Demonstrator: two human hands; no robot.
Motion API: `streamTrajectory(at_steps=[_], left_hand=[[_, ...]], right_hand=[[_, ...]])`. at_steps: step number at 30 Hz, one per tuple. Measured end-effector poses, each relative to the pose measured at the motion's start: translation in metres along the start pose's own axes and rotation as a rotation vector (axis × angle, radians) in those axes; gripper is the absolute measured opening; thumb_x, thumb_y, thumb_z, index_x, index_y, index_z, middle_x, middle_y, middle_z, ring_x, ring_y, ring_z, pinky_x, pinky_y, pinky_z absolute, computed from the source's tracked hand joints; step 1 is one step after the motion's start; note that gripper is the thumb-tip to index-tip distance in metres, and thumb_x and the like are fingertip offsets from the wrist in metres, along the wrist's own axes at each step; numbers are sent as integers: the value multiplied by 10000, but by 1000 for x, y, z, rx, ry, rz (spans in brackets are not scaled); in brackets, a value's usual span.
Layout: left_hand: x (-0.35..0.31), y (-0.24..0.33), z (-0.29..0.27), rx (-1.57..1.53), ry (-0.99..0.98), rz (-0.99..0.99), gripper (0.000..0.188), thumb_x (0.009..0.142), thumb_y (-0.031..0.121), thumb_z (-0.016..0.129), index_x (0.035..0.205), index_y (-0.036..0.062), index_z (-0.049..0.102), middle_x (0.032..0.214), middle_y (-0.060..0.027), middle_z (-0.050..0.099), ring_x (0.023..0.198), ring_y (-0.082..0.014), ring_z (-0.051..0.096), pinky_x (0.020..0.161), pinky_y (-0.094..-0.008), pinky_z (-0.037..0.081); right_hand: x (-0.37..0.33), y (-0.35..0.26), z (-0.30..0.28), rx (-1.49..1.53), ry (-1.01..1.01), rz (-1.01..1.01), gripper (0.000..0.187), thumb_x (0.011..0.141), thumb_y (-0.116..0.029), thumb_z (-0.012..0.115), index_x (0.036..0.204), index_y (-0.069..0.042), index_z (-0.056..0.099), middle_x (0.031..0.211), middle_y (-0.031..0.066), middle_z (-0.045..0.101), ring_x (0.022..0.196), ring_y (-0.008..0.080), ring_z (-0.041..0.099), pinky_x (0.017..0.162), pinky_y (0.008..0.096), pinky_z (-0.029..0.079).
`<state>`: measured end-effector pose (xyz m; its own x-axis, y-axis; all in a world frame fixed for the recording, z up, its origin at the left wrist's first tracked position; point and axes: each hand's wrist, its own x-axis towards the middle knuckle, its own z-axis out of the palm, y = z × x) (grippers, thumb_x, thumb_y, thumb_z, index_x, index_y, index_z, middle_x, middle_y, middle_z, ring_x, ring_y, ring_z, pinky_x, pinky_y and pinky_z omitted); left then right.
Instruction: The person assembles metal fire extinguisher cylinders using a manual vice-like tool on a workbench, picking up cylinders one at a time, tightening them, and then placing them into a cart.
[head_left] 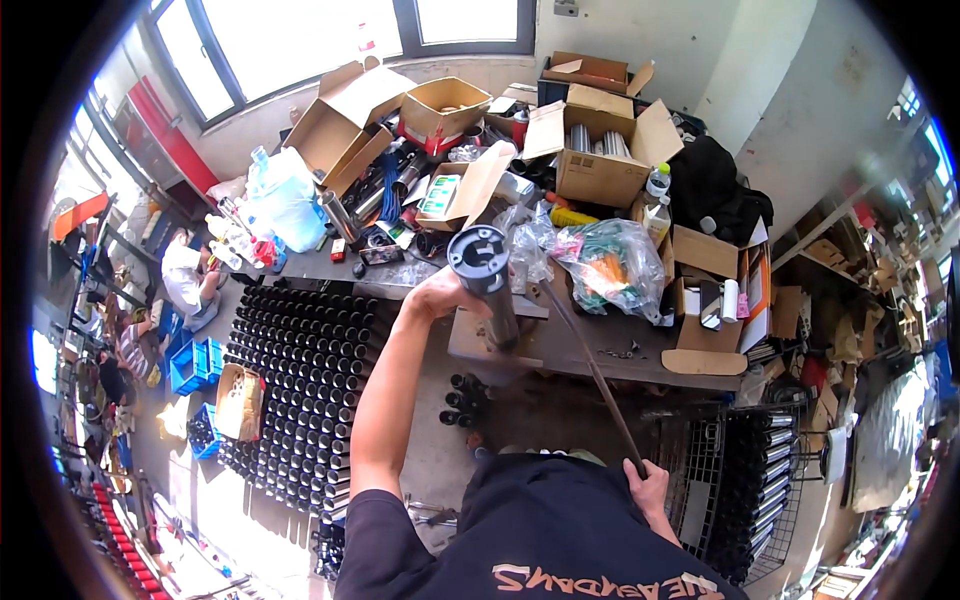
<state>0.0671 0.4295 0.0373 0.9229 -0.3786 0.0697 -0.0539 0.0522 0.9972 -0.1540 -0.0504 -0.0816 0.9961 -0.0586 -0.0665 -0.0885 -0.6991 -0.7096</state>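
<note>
My left hand (447, 293) is closed round the upper part of a dark grey metal cylinder (497, 300). Its round top end, with slots and holes in it, faces up toward me, and the lower end looks blurred over a small board (470, 338) at the table's front edge. In my right hand (650, 487), low and to the right, is one end of a long thin dark rod (592, 362). The rod slants up and left, its far end near clear plastic wrapping (530, 245) just right of the cylinder.
Open cardboard boxes (598, 165), a bag with green and orange contents (612, 262) and bottles crowd the table (640, 365). Rows of black tubes (300, 375) stand on the floor at left. A wire cage (700, 480) with tubes is at right. Two people sit far left.
</note>
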Motion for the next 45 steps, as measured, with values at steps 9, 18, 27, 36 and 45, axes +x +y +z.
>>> streamTrajectory(at_steps=[9,18,27,36,45], left_hand=[[0,-4,-9,-88,135,-67,727,470,-55,671,1190,36,638,1110,-69,700,1063,-211,633,917,-366,518],[-10,-52,84,294,1011,250,537,659,152,874,1103,6,611,957,-106,727,861,-200,706,796,-355,558],[7,-41,106,459,1119,321,493,643,126,832,1050,37,569,916,-188,694,881,-400,680,765,-462,538],[-9,-41,51,157,1002,325,580,661,138,835,1187,23,620,1035,-107,734,942,-162,684,837,-344,550],[9,-52,101,444,965,176,424,629,240,786,994,102,620,880,-165,677,838,-369,686,762,-465,553]], right_hand=[[-2,-22,-23,-6,-7,-41,393,870,-253,724,657,31,556,515,133,458,464,174,457,479,363,361],[-4,-20,-37,24,13,-68,384,851,-244,743,642,14,551,513,160,469,432,264,492,467,371,375],[85,-71,-101,-109,43,-284,272,801,-236,768,834,-9,623,571,111,563,472,222,547,507,339,444],[19,-319,7,-467,-434,-1373,235,715,-301,776,724,-140,605,646,28,433,536,171,518,475,317,402],[197,-563,237,-414,-217,-1911,343,805,-130,642,1135,-42,608,1061,172,600,957,335,595,764,442,530]])
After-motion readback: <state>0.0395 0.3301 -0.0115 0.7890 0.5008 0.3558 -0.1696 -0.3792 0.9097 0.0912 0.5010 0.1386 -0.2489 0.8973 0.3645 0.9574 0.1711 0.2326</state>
